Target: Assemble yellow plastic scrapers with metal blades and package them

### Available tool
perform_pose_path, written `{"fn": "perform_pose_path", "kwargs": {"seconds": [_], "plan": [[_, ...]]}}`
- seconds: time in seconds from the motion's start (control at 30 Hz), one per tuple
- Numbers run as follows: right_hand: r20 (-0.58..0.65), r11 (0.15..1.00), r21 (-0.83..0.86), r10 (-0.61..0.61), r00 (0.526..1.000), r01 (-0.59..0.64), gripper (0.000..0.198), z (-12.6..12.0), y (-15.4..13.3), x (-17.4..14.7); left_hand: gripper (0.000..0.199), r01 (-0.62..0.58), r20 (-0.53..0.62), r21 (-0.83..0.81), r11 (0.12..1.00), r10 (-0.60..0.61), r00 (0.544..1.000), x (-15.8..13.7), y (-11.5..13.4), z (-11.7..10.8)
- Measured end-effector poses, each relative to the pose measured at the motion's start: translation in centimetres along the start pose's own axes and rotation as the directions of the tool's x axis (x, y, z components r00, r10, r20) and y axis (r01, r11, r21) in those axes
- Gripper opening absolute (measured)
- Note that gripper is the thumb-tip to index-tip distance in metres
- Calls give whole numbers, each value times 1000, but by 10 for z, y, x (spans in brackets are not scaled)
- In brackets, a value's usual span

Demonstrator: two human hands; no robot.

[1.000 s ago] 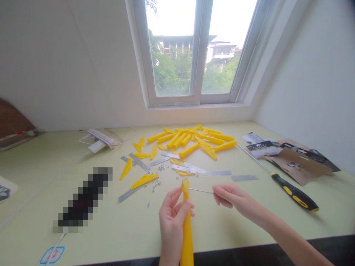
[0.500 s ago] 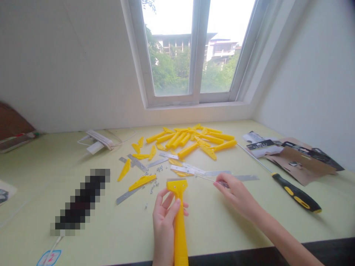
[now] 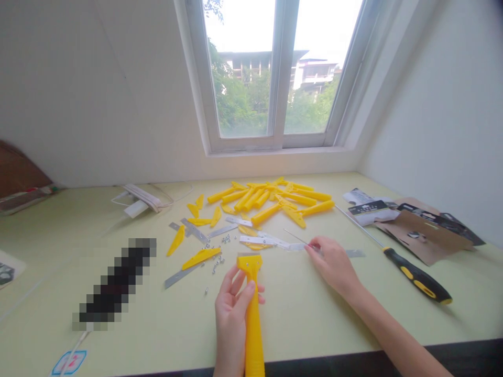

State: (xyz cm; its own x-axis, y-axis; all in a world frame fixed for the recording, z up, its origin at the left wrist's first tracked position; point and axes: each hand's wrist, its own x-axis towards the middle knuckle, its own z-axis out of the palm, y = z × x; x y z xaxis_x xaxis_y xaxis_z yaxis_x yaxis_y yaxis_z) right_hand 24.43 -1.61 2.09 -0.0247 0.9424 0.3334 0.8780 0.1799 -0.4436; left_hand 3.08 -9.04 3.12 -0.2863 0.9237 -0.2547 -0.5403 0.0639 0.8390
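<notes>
Closest to you, at the bottom left of the desk, is a sticker with a blue edge and pink marks. Your left hand is wrapped around the handle of a yellow scraper. The scraper is in front of you at the near edge, its wide head pointing away, with a thin gray strip showing along its top. Your right hand is apart from your left one and pinches a thin screwdriver, whose tip points away and to the left. Its tip is well apart from the scraper. To your left is a dark shape, too blurred to tell what it is. To your right lies a big screwdriver with a black and yellow grip.

A bit past your left hand are tiny screws, flat yellow pieces and gray metal strips. Some pieces lie on top of strips. Farther right is a messy bunch of paper and card packs. Past the strips, a pile of yellow handles lies near the wall, under the window.
</notes>
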Motion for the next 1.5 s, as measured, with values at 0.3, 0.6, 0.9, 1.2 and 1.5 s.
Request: {"fn": "perform_pose_path", "kwargs": {"seconds": [0.3, 0.6, 0.9, 1.2, 1.5], "plan": [[-126, 990, 98, -86, 988, 99, 23, 7, -26, -6, 40, -29, 15, 49, 998, 28, 999, 2, -5, -3], [354, 20, 935, -93, 931, -353, 27, 27, -111, -37, 26, -489, 221, 542, 684, 445, 868, 4, 3, 1], [473, -347, 803, -121, 873, -484, 23, 33, -103, -33, 41, -536, 424, 834, 134, 468, 776, 9, 3, 2], [487, -387, 809, 18, 873, -443, 12, 38, -99, -38, 40, -554, 499, 832, 15, 415, 761, 4, 1, 6], [466, -380, 812, -33, 884, -443, 16, 30, -101, -38, 38, -633, 529, 771, 75, 479, 701, 6, 0, -2]]}}
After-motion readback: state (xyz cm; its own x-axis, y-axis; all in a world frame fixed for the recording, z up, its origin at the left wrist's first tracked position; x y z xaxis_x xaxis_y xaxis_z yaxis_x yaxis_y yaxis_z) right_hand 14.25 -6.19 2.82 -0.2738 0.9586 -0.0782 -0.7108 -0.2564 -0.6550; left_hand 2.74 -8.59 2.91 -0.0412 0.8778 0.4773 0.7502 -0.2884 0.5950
